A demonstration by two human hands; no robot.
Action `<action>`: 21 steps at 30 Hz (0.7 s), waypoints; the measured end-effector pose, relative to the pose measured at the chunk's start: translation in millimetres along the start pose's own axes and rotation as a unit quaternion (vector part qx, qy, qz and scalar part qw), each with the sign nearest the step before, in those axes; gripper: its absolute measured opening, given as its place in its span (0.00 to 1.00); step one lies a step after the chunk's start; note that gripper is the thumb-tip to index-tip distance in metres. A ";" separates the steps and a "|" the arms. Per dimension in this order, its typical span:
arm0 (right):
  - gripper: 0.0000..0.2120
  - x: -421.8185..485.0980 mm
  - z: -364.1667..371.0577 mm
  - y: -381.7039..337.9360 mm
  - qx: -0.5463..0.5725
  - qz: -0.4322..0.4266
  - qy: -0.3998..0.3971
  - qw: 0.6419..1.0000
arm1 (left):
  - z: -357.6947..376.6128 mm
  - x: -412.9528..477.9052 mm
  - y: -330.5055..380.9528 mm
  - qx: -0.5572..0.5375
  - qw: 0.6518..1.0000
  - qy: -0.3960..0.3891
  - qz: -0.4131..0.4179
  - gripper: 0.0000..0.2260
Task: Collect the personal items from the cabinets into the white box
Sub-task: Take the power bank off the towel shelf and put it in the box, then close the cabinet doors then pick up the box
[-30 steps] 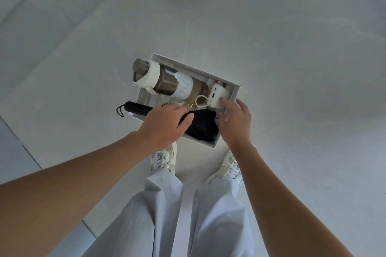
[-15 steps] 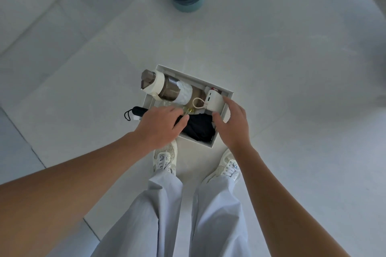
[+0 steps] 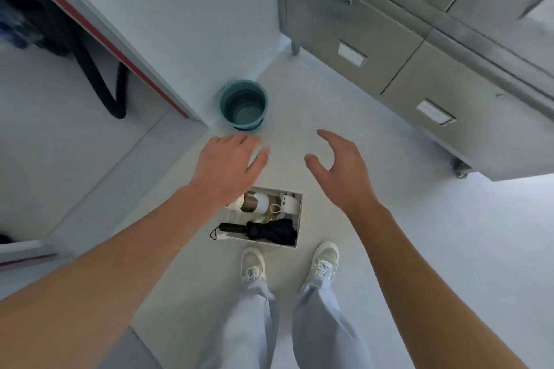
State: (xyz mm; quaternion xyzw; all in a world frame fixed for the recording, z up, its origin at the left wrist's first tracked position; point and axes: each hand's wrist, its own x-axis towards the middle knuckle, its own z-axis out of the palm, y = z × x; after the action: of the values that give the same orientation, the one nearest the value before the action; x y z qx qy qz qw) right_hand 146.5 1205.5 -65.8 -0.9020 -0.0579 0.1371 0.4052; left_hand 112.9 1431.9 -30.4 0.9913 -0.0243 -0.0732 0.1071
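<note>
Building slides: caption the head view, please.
Open left hand and open right hand above the filled box on the floor.

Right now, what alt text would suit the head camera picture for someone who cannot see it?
The left hand and right hand hover open and empty above a white box on the floor by the person's shoes. The box holds a black folded umbrella, a flask and a small white gadget. A teal bucket stands beyond it, steel cabinets to the right.

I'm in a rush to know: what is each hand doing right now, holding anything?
Left hand: open, holding nothing.
Right hand: open, holding nothing.
</note>
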 end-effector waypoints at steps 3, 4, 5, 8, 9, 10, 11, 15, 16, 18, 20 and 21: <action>0.27 -13.7 -57.7 -67.3 0.007 -0.015 0.039 0.999 | -84.6 -10.5 29.0 -0.021 0.999 0.045 0.016 0.23; 0.26 -20.7 -72.3 -87.5 0.010 -0.020 0.050 0.999 | -108.5 -17.5 36.9 -0.024 0.998 0.055 0.022 0.22; 0.26 -28.2 -84.8 -105.9 0.012 -0.027 0.058 0.998 | -129.6 -25.5 43.8 -0.024 0.997 0.066 0.028 0.22; 0.25 -52.6 -113.9 -150.9 0.019 -0.046 0.071 0.996 | -182.5 -52.5 57.3 -0.028 0.996 0.085 0.025 0.24; 0.25 -60.3 -121.6 -161.7 0.021 -0.047 0.076 0.996 | -196.8 -61.3 59.6 -0.029 0.996 0.085 0.021 0.25; 0.25 -67.3 -128.7 -171.1 0.026 -0.046 0.081 0.995 | -209.9 -69.9 61.3 -0.026 0.996 0.086 0.017 0.25; 0.24 -73.0 -135.1 -180.0 0.032 -0.046 0.086 0.995 | -222.4 -77.3 62.2 -0.020 0.996 0.090 0.015 0.25; 0.25 -83.7 -154.7 -207.7 0.042 -0.055 0.088 0.994 | -262.4 -94.4 65.8 -0.016 0.991 0.131 0.012 0.21; 0.25 -83.9 -158.7 -212.9 0.042 -0.062 0.086 0.993 | -270.4 -96.6 66.7 -0.018 0.990 0.141 0.006 0.21; 0.25 -83.2 -167.0 -220.3 0.041 -0.069 0.088 0.993 | -283.2 -99.9 69.3 -0.020 0.989 0.148 -0.002 0.21; 0.25 -83.2 -176.1 -225.2 0.037 -0.072 0.093 0.992 | -293.1 -102.3 72.6 -0.018 0.989 0.145 -0.002 0.22; 0.25 -83.7 -181.6 -227.1 0.036 -0.074 0.097 0.992 | -297.5 -102.4 74.5 -0.018 0.990 0.141 0.001 0.22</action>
State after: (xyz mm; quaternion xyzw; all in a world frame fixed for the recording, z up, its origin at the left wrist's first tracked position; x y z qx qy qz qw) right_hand 121.5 1208.6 235.8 -0.8889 -0.0804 0.0207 0.4505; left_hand 54.0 1427.9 287.5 0.9895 -0.0082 0.0673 0.1274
